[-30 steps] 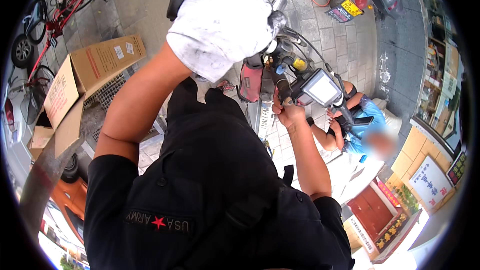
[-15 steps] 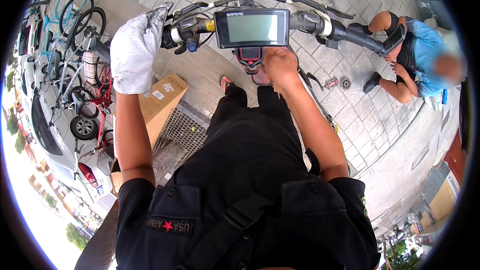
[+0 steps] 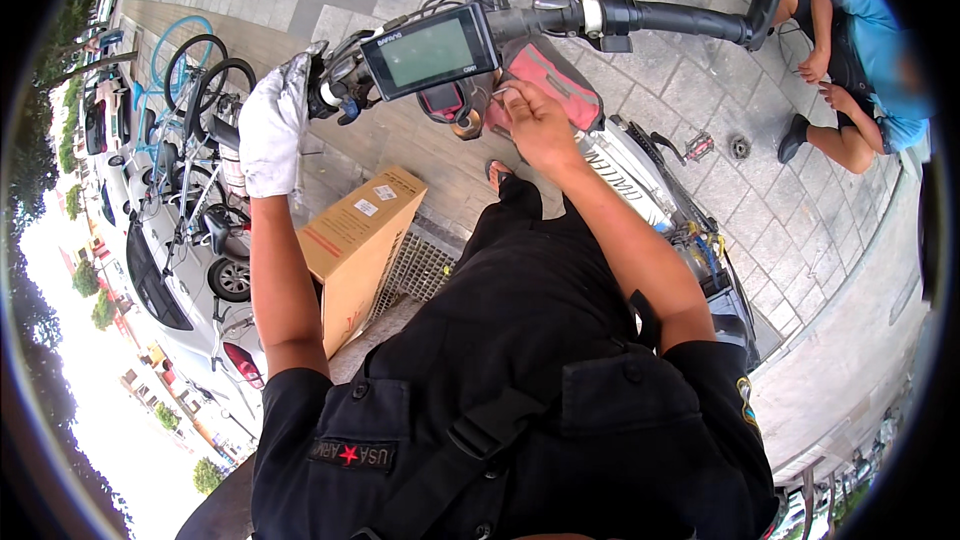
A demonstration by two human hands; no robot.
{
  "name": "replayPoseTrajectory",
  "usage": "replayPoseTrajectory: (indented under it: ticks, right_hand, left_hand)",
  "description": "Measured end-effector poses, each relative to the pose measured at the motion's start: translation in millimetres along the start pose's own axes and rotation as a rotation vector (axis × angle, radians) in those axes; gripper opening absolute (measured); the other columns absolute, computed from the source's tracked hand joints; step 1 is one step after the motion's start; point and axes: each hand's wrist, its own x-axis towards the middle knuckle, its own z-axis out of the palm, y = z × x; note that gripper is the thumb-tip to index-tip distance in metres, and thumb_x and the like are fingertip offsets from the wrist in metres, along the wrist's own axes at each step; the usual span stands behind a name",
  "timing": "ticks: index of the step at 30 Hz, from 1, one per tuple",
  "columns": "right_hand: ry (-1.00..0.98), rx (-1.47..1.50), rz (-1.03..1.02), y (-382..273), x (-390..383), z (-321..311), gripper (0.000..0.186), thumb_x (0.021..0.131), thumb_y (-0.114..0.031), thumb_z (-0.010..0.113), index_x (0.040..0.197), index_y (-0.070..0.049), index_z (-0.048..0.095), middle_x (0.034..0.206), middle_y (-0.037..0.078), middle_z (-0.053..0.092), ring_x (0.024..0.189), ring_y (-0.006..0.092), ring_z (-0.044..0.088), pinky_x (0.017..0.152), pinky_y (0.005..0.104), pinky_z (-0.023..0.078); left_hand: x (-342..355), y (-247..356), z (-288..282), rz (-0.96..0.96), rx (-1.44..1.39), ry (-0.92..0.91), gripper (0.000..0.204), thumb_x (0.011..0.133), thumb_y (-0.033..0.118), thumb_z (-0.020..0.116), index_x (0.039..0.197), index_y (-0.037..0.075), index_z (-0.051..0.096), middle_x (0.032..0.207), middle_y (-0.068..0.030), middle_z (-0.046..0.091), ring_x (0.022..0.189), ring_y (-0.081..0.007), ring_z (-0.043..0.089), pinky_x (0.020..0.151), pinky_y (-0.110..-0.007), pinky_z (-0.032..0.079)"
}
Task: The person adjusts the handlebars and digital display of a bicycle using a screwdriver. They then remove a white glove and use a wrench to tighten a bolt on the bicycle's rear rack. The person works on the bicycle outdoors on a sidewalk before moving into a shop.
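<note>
Handlebar (image 3: 525, 20) of the bicycle: located at 12 o'clock, taking the upper edge of the head view as 12 and its centre as the hub. The bar runs from between 10 and 11 o'clock to between 1 and 2 o'clock.

Left hand (image 3: 270, 130), in a soiled white glove: positioned at 10 o'clock, closed around the left end of the handlebar; the glove hides the exact finger placement. Right hand (image 3: 540, 130), bare: positioned at 1 o'clock, fingers curled, tips of thumb and forefinger close together; whether they pinch a small item cannot be told. This hand overlaps the left part of a red and black bag (image 3: 565, 80); contact between them cannot be confirmed.

Display unit (image 3: 430, 52): mounted at the handlebar between 11 and 12 o'clock, tilted with its right end higher. Small red and black device (image 3: 443, 103): just beside the display unit, on its 6 o'clock side.

White frame (image 3: 625, 175): extends from the bag toward 4 o'clock. Pedal (image 3: 699, 147): at 2 o'clock, near the frame. Cardboard box (image 3: 365, 220): between 9 and 10 o'clock. White car (image 3: 155, 275): at 9 o'clock. Person in blue (image 3: 885, 80): at 2 o'clock, near the outer rim
</note>
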Motion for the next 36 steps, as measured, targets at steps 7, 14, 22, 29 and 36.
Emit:
replayPoseTrajectory:
  ticks: [7,14,22,29,36]
  right_hand:
    - [-0.034,-0.124,-0.126,5,1,-7,0.029,0.110,-0.029,0.056,0.120,-0.004,0.069,0.086,0.001,0.065,0.075,0.0108,0.059,0.070,0.0293,0.052]
    - [-0.121,0.158,0.170,3,9,-13,0.040,0.112,-0.035,0.052,0.099,-0.002,0.071,0.068,-0.005,0.052,0.060,0.0052,0.045,0.054,0.0237,0.037]
    - [0.053,-0.108,0.027,16,6,-8,0.026,0.110,-0.021,0.054,0.102,-0.001,0.070,0.085,-0.002,0.063,0.075,0.0069,0.054,0.065,0.0256,0.046]
    - [0.127,-0.110,0.219,-17,3,1,0.020,0.104,-0.023,0.061,0.089,-0.009,0.059,0.069,0.000,0.052,0.050,0.0105,0.046,0.044,0.0287,0.034]
    - [0.087,-0.048,0.342,-14,3,-11,0.019,0.105,-0.028,0.059,0.095,-0.012,0.056,0.069,-0.003,0.040,0.051,0.0109,0.034,0.047,0.0301,0.028]
  left_hand:
    - [2,-13,10,0.097,-0.015,0.155,0.032,0.104,0.029,0.063,0.110,0.000,0.076,0.096,-0.0220,0.075,0.091,-0.0382,0.073,0.081,-0.041,0.055]
    - [1,-12,5,0.189,0.166,0.156,0.034,0.101,0.033,0.061,0.100,0.002,0.075,0.093,-0.0224,0.073,0.089,-0.0414,0.070,0.080,-0.049,0.055]
    - [-6,9,-7,0.218,0.134,0.191,0.026,0.094,0.030,0.064,0.093,0.007,0.075,0.085,-0.0171,0.073,0.083,-0.0365,0.071,0.077,-0.047,0.054]
    - [-11,2,-24,0.302,0.103,0.187,0.025,0.091,0.028,0.063,0.076,0.009,0.070,0.072,-0.0153,0.070,0.070,-0.0355,0.070,0.070,-0.049,0.054]
    - [-18,-15,-25,0.429,0.138,0.218,0.018,0.085,0.025,0.065,0.078,0.008,0.069,0.075,-0.0135,0.069,0.071,-0.0325,0.070,0.066,-0.046,0.053]
